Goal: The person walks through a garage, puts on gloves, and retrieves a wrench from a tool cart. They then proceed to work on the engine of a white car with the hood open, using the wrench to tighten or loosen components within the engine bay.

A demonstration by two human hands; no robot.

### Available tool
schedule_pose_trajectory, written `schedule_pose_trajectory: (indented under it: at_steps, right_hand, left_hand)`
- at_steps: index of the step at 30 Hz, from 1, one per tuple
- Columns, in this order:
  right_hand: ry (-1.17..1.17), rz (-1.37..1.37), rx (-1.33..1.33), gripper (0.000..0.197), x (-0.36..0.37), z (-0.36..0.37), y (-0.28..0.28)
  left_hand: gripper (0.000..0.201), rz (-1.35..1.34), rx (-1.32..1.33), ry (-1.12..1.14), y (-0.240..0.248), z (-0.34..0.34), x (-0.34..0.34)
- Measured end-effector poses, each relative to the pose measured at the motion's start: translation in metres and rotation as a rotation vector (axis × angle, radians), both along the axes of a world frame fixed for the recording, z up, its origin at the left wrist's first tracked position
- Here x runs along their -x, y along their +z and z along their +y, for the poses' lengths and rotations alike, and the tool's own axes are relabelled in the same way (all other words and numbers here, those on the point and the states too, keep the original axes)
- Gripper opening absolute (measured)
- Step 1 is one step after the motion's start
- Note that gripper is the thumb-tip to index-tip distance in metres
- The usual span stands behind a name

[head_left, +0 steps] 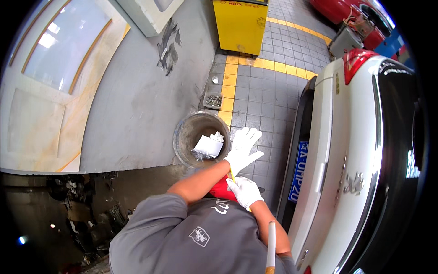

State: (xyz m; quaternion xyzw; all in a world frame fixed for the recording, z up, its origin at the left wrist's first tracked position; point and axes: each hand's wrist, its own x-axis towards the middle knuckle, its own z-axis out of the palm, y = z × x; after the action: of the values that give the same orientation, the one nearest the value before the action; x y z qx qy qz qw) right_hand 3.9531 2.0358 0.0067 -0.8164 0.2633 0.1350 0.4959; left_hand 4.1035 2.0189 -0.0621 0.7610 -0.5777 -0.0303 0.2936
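Observation:
My left hand (245,148) wears a white knit glove, its fingers spread apart and the thumb out to the right. Just below it, my right hand (245,192), also in a white glove, has its fingers closed at the left wrist, on the yellow-edged glove cuff (232,175) there. Both hands are in front of my grey shirt (214,237). Something red (222,189) shows partly behind the hands; what it is I cannot make out. Left of my left hand, a round bin (179,137) holds white paper (208,146) and clear plastic.
A white car's rear (337,150) stands close on the right. Beyond the bin, a small tub of metal parts (213,100) sits by the grey wall (127,100). A yellow cabinet (239,27) stands farther off. A cigarette (271,242) juts up at the lower edge.

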Motion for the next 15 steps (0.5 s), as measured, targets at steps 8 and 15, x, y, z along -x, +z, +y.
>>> schedule_pose_trajectory:
  at_steps: [8, 15]
  right_hand:
    - [-0.36, 0.131, -0.249, 0.035, -0.04, -0.181, -0.018]
    - [-0.678, -0.074, -0.293, 0.026, -0.09, -0.403, -0.041]
  left_hand:
    - [0.041, 1.331, -0.144, 0.139, 0.038, -0.144, -0.085]
    - [0.013, 0.794, 0.174, -0.521, 0.257, -0.292, -0.182]
